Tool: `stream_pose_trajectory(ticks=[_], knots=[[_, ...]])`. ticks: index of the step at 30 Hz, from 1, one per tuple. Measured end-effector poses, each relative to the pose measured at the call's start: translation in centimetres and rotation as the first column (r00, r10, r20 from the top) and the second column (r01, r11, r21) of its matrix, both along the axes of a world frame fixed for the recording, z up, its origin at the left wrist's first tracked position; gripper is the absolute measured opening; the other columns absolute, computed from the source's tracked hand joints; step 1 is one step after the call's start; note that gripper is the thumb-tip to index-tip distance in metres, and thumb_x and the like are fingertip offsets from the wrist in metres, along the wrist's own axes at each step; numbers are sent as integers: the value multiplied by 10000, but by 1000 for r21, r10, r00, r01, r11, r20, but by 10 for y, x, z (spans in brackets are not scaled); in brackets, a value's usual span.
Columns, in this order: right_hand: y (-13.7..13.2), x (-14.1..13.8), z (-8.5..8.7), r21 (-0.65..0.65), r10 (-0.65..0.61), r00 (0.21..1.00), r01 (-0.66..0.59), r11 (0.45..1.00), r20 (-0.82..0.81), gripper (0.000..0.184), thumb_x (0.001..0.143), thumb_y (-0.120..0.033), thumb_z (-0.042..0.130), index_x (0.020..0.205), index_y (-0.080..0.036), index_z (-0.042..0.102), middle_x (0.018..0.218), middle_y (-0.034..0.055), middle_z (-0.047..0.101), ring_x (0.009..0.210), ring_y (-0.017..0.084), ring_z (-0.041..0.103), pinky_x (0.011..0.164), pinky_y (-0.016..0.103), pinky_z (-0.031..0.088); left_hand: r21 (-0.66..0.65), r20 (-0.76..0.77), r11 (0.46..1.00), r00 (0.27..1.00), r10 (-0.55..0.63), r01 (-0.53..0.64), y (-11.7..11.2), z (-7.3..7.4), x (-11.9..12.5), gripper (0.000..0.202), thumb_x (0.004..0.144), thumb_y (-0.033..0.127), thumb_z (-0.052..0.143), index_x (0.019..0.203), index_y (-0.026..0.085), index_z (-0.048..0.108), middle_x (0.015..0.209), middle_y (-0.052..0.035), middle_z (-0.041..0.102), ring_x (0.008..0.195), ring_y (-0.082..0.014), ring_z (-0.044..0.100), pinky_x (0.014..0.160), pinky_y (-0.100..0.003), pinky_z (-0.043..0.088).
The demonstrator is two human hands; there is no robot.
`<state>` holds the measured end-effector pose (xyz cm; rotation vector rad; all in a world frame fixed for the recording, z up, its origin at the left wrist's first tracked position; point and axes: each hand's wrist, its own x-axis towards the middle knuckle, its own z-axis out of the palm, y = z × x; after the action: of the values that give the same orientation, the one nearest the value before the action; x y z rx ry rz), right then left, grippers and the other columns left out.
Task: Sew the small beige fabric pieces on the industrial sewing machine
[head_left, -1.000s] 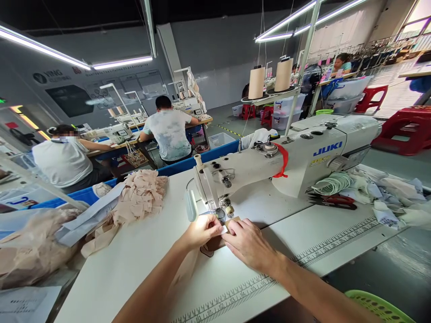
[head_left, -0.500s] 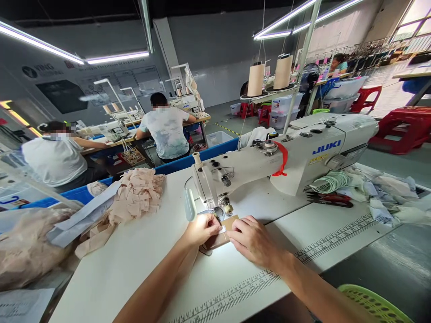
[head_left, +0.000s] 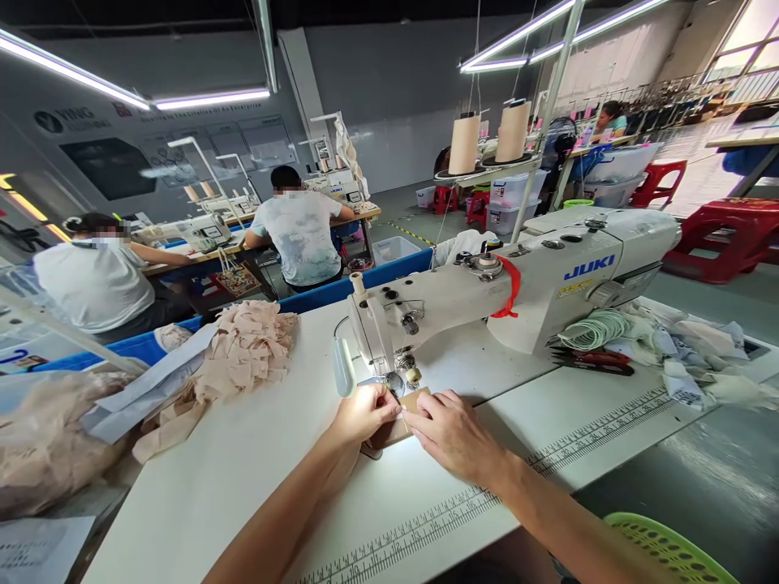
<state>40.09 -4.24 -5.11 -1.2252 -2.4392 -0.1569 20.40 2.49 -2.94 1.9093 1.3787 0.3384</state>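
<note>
White piece [head_left: 400, 415] held near sewing machine [head_left: 450, 300]
It is pinched by left hand's [head_left: 363, 415] closed fingers; right hand's [head_left: 455, 433] grip cannot be told.

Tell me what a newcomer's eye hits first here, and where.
The big white sewing machine, right of center, with a red ribbon around its arm. Then the left hand and right hand, close together at a tan piece by its lit needle end. Lastly, the pink fabric pile on the table's far left.
</note>
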Motion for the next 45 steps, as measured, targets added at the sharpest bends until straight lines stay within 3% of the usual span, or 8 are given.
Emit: stream_pose_trajectory(ticks=[4, 7, 10, 13, 25, 34, 41, 45], knots=[[-1, -5, -2, 27, -8, 999, 7, 1000, 49, 127, 923, -133, 559, 961, -190, 666, 888, 32, 596, 746, 183, 424, 690, 348, 291, 257, -133, 963, 990, -46, 79, -8, 0, -3, 112, 877, 267, 568, 821, 202, 640, 915, -40, 708, 908, -225, 634, 753, -322, 468], [0, -6, -4, 54, -11, 998, 7, 999, 60, 100, 920, -136, 559, 879, -187, 636, 855, 25, 588, 724, 179, 422, 683, 354, 284, 557, -256, 787, 956, -141, 266, -27, -5, -8, 225, 953, 187, 443, 933, 193, 667, 1006, -86, 694, 975, -246, 621, 804, -356, 527], [0, -7, -7, 66, 6, 999, -10, 998, 51, 134, 912, -120, 540, 810, -185, 598, 836, 25, 577, 714, 176, 422, 678, 354, 278, 714, -320, 573, 915, -245, 403, -50, -14, -11, 361, 978, 111, 328, 1164, 159, 633, 1124, -105, 693, 1019, -234, 642, 906, -382, 565], [0, -7, -7, 71, 11, 1000, -13, 997, 24, 130, 887, -93, 528, 824, -187, 592, 823, 21, 569, 700, 175, 414, 663, 350, 268, 769, -381, 467, 900, -212, 436, -63, -24, -10, 387, 926, 62, 358, 1236, 91, 587, 1147, -138, 687, 1056, -250, 653, 934, -384, 587], [14, 0, -5, 153, -62, 992, 78, 985, -110, 228, 948, -81, 454, 921, -195, 650, 826, 27, 625, 699, 181, 488, 726, 337, 342, 815, -419, 412, 906, -65, 407, -52, -34, -9, 338, 910, 117, 385, 1134, 73, 634, 1060, -149, 695, 965, -250, 649, 884, -363, 619], [15, 7, -11, 67, -108, 988, 116, 991, -114, 217, 957, -89, 457, 905, -202, 635, 891, 31, 667, 741, 185, 540, 747, 329, 367, 857, -339, 389, 938, -71, 339, -35, -34, -13, 304, 922, 116, 394, 1058, 45, 657, 982, -173, 680, 891, -247, 620, 792, -351, 626], [17, 6, -12, 35, -108, 987, 113, 993, -116, 244, 959, -85, 433, 895, -202, 637, 897, 33, 674, 745, 193, 554, 757, 341, 382, 848, -429, 323, 902, -44, 420, -34, -33, -14, 303, 909, 128, 403, 947, 58, 695, 919, -169, 676, 830, -252, 594, 737, -360, 603], [15, 5, -11, 26, -105, 988, 109, 994, -112, 283, 967, -87, 409, 946, -194, 670, 888, 42, 673, 743, 195, 560, 755, 344, 390, 829, -451, 352, 892, -38, 434, -33, -37, -15, 312, 921, 139, 388, 866, 101, 692, 950, -170, 674, 848, -257, 598, 743, -378, 595]])
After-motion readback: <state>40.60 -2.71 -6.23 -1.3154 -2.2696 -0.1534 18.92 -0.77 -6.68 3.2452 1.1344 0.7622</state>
